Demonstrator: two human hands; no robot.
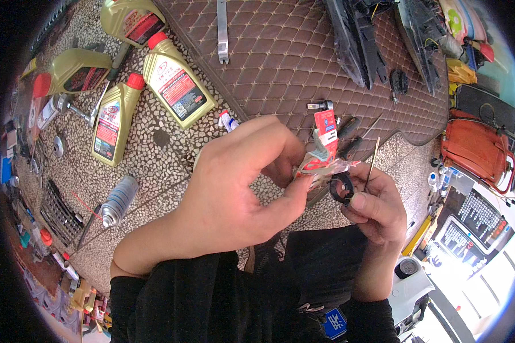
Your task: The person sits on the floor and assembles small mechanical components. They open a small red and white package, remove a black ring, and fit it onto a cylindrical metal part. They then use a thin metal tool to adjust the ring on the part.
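Note:
My left hand (234,183) pinches a crumpled red-and-white tube or packet (325,128) between thumb and fingers; its lower end is squeezed and creased. Close beside it, my right hand (380,208) grips a black ring (333,190) with thumb and fingers. A thin pointed stick (373,160) rises from the same hand. The packet's lower end meets or nearly meets the ring; I cannot tell whether they touch. Just beyond the packet, a small bulb with a dark base (319,105) lies on the brown quilted mat (280,51), near black-handled screwdrivers (349,128).
Several gold bottles with red caps (180,86) stand or lie on the speckled floor (154,171) at left, near a spray can (120,200). Black lamp housings (355,40) and a metal bar (222,34) rest on the mat. A red case (478,151) sits at right.

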